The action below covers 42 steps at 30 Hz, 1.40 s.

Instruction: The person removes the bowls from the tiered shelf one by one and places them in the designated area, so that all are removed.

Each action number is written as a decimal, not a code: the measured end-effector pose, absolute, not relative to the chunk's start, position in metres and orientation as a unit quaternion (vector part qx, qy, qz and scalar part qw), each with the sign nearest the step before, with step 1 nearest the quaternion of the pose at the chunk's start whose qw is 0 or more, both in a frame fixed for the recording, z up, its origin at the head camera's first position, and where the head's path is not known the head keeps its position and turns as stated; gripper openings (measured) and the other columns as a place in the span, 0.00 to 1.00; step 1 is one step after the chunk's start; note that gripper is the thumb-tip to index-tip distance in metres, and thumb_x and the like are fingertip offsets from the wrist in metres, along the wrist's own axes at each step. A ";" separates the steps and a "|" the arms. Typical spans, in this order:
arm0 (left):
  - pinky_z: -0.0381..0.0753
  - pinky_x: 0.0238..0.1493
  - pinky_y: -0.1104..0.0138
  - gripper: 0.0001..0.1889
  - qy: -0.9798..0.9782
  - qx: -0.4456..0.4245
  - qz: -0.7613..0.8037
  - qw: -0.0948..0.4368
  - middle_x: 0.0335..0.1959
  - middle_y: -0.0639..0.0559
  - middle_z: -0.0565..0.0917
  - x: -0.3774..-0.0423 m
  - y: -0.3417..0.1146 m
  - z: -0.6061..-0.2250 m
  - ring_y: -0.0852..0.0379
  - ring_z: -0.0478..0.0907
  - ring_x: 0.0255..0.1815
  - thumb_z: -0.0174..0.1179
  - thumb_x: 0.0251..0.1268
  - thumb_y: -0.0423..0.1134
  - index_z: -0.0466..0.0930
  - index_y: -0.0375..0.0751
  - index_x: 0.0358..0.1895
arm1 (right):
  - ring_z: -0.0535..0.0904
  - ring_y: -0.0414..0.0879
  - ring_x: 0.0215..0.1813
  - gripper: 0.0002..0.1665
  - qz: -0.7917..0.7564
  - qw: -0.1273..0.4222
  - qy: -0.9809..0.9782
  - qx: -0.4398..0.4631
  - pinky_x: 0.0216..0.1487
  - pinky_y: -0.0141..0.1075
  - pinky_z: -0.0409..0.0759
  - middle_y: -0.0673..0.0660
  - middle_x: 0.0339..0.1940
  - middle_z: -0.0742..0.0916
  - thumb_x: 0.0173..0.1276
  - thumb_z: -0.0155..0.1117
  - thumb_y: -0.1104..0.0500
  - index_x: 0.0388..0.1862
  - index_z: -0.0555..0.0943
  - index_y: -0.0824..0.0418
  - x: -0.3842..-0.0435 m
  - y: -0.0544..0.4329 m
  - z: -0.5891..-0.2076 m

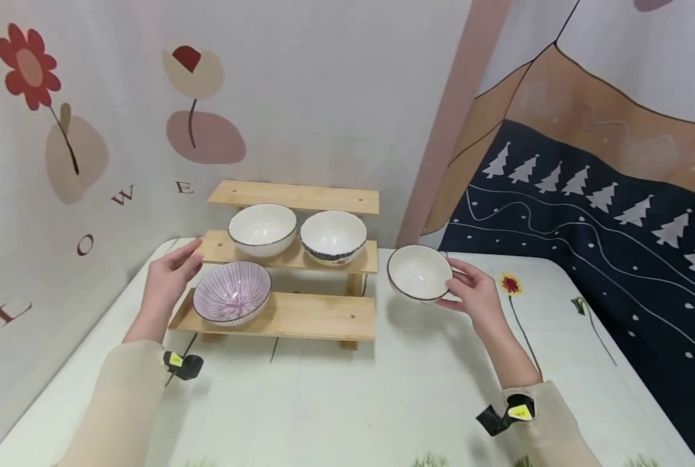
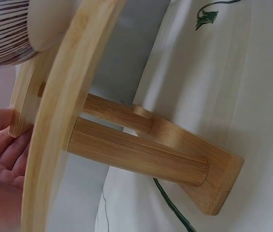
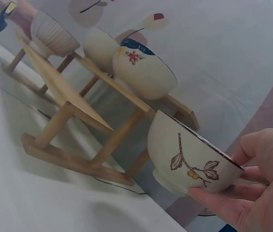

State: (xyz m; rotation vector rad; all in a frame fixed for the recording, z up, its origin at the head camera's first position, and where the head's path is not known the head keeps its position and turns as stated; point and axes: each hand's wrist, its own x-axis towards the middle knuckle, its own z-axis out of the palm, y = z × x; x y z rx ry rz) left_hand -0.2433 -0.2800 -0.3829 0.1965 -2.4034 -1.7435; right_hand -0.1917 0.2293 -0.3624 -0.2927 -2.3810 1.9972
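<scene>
My right hand [image 1: 477, 295] grips a cream bowl [image 1: 420, 272] by its right side, thumb and fingers on its wall. It is held in the air to the right of a three-tier wooden shelf rack [image 1: 318, 316]. In the right wrist view, a brown branch with leaves and yellow berries [image 3: 193, 175] decorates this bowl. My left hand [image 1: 169, 275] holds the left end of the rack's middle board. A plain white bowl [image 1: 262, 227] and a white bowl with a flower pattern [image 1: 333, 233] sit on that board. On the lowest board's left part rests a purple-striped bowl [image 1: 232, 292].
The rack stands on a table with a pale cloth [image 1: 324, 402]. A printed curtain [image 1: 324, 97] hangs close behind it. The top board [image 1: 300, 194] of the rack carries nothing. Dark fabric with printed trees [image 1: 581, 214] borders the right side.
</scene>
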 end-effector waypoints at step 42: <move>0.77 0.56 0.86 0.30 -0.830 0.090 -0.544 0.080 0.77 0.42 0.64 -0.242 -0.276 -0.382 0.64 0.74 0.69 0.51 0.76 0.52 0.62 0.44 0.75 | 0.82 0.30 0.36 0.34 0.674 0.013 -0.724 -0.144 0.38 0.31 0.92 0.74 0.71 0.72 0.69 0.48 0.69 0.75 0.64 0.66 -0.236 0.237 -0.411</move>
